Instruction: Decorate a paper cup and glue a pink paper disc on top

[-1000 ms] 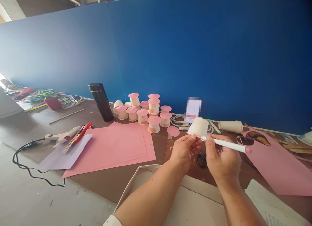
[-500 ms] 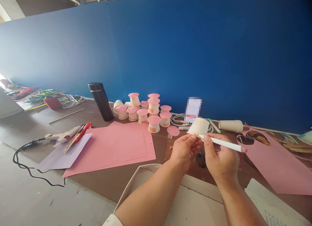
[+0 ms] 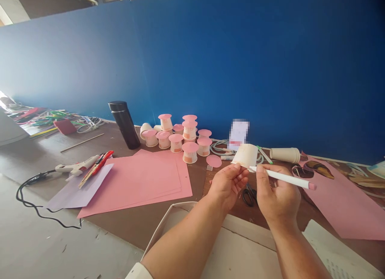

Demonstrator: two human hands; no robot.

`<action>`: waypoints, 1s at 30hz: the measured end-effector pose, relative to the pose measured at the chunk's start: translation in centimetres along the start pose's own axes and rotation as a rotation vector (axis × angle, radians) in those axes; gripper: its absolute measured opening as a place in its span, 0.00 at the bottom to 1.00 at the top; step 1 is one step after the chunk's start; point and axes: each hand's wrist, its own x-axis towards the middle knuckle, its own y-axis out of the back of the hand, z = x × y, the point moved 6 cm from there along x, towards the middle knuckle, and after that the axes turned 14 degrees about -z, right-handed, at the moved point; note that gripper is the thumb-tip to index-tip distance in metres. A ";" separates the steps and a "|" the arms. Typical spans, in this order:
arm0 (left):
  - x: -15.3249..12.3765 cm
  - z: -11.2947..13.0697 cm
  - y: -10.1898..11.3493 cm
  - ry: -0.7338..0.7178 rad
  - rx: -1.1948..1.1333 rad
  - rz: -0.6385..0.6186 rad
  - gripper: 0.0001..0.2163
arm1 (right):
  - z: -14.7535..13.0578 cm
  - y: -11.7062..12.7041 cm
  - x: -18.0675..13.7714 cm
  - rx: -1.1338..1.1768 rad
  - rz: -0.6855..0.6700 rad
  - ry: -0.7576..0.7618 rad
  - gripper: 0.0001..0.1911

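My left hand (image 3: pixel 227 184) is closed on a small cream paper cup (image 3: pixel 247 155), held upside down above the brown table (image 3: pixel 144 225). My right hand (image 3: pixel 276 194) grips a white marker with a pink end cap (image 3: pixel 285 178), and the marker's tip touches the cup's rim. Black scissors (image 3: pixel 249 194) lie on the table just below my hands. A loose pink paper disc (image 3: pixel 213 161) lies to the left of the cup.
Several small cups topped with pink discs (image 3: pixel 182 136) cluster at the back beside a black flask (image 3: pixel 124 125). Pink paper sheets (image 3: pixel 141 180) lie at the centre, more pink paper (image 3: pixel 339 206) at the right. A glue gun (image 3: pixel 76 166) and red cutter (image 3: pixel 98 164) rest at the left.
My right hand and the marker have shifted slightly to the right, and the marker lies a little flatter. The left hand keeps its hold on the cup.
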 end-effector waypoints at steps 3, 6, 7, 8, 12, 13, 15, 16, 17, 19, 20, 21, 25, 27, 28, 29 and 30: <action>0.0 0.0 -0.1 -0.002 0.015 -0.014 0.03 | -0.3 0.0 0.0 -0.005 0.004 0.023 0.17; 0.1 0.0 -0.1 -0.005 0.035 -0.034 0.03 | -0.6 0.0 0.0 -0.003 0.000 0.057 0.16; 0.1 0.0 -0.2 -0.005 0.042 -0.041 0.03 | -0.7 0.0 0.0 -0.006 0.002 0.065 0.16; 0.1 0.0 -0.2 -0.006 0.049 -0.045 0.03 | -0.7 0.1 0.0 -0.012 0.005 0.068 0.16; 0.1 0.0 -0.2 -0.012 0.066 -0.048 0.04 | -0.6 0.1 0.0 -0.019 0.002 0.053 0.15; 0.1 0.0 -0.2 -0.015 0.069 -0.051 0.04 | -0.5 0.0 0.0 -0.016 -0.006 0.050 0.15; 0.2 0.0 -0.1 -0.023 0.072 -0.059 0.05 | -0.4 0.0 0.0 -0.015 -0.005 0.035 0.16; 0.2 0.0 -0.1 -0.025 0.074 -0.063 0.06 | -0.3 0.0 0.0 -0.017 0.003 0.023 0.16; 0.2 0.0 -0.1 -0.025 0.076 -0.067 0.06 | -0.2 0.0 0.0 -0.021 0.013 0.008 0.16; 0.2 0.0 -0.1 -0.023 0.082 -0.067 0.07 | 0.0 0.1 0.0 -0.026 0.021 -0.010 0.16; 0.2 0.0 -0.1 -0.019 0.085 -0.066 0.07 | 0.1 0.0 0.0 -0.028 0.015 -0.008 0.16; 0.2 0.0 -0.1 -0.018 0.087 -0.062 0.07 | 0.1 0.0 0.0 -0.028 0.006 0.000 0.16; 0.2 0.0 -0.1 -0.021 0.090 -0.054 0.06 | -0.2 0.0 0.1 -0.023 0.002 0.041 0.16; 0.2 0.0 -0.1 -0.019 0.094 -0.056 0.07 | -0.2 0.0 0.0 -0.022 0.012 0.044 0.16; 0.2 0.0 -0.1 -0.018 0.096 -0.058 0.08 | -0.3 0.0 0.0 -0.021 0.011 0.046 0.16; 0.2 0.0 -0.1 -0.018 0.097 -0.058 0.08 | -0.3 -0.1 0.0 -0.017 0.006 0.048 0.16; 0.2 0.0 -0.1 -0.019 0.099 -0.058 0.09 | -0.3 -0.1 0.0 -0.009 0.003 0.049 0.15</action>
